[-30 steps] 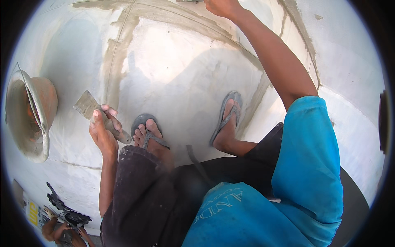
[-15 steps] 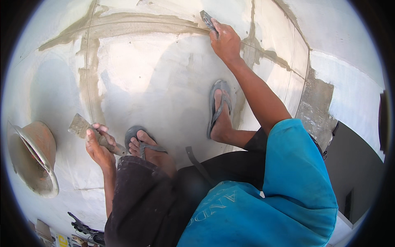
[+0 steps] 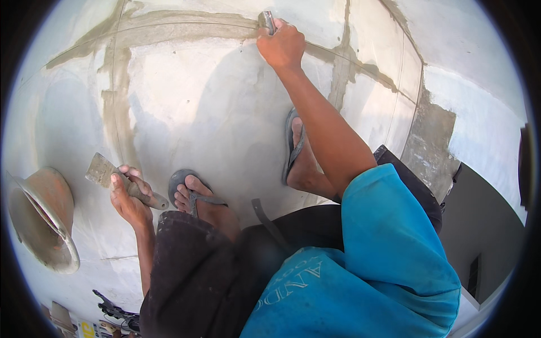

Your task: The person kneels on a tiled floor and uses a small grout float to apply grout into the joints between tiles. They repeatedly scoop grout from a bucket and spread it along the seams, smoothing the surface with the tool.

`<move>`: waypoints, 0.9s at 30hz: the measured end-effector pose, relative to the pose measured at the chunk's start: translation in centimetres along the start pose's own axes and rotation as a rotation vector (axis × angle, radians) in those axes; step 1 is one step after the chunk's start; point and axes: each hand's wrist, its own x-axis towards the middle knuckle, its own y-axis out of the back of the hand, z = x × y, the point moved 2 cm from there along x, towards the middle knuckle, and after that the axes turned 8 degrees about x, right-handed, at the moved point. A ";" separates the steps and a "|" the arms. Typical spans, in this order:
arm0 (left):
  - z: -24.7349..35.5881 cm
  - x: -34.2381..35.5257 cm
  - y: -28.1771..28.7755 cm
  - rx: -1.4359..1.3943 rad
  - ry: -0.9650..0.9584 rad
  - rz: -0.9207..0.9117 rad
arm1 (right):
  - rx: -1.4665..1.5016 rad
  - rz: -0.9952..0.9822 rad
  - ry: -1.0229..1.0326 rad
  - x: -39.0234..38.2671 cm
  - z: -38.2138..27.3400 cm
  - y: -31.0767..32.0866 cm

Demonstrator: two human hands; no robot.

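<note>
In my right hand [image 3: 283, 46] is a small scraper [image 3: 266, 21], seen partly past my fingers, against the tiled floor at a grout joint. Brownish-grey filler [image 3: 186, 26] runs along that joint to the left of the hand. My left hand [image 3: 131, 197] grips the handle of a putty knife [image 3: 101, 169] smeared with dried filler, its blade held up above the floor next to my left foot. A grimy orange bucket [image 3: 54, 194] lies tipped or leaning at the left, its inside coated grey.
My feet in grey flip-flops [image 3: 194, 194] stand on the pale floor tiles [image 3: 163, 84]. At the right, a wall base [image 3: 434, 132] with bare grey cement borders a dark opening [image 3: 484, 225]. Black and assorted items [image 3: 115, 310] lie at the lower left.
My right hand and its scraper have moved left along the joint, the forearm swinging with them. The left hand with the putty knife has shifted slightly left.
</note>
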 end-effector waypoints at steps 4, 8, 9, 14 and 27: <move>-1.0 0.3 0.4 -0.054 0.024 0.018 | 0.249 -0.073 -0.009 -1.9 -10.9 -6.6; -0.6 0.2 -0.4 -0.004 -0.003 -0.016 | 0.443 -0.285 -0.087 -1.5 -16.1 -11.2; -0.5 0.2 -0.4 0.001 -0.009 -0.021 | 0.489 -0.352 -0.125 -1.3 -16.7 -11.5; -0.5 0.3 -0.2 -0.008 -0.047 0.017 | 1.329 -0.542 -0.465 0.9 -5.4 -3.5; -0.2 0.2 -0.5 -0.022 0.050 -0.029 | -0.270 0.183 0.447 -2.4 9.5 1.6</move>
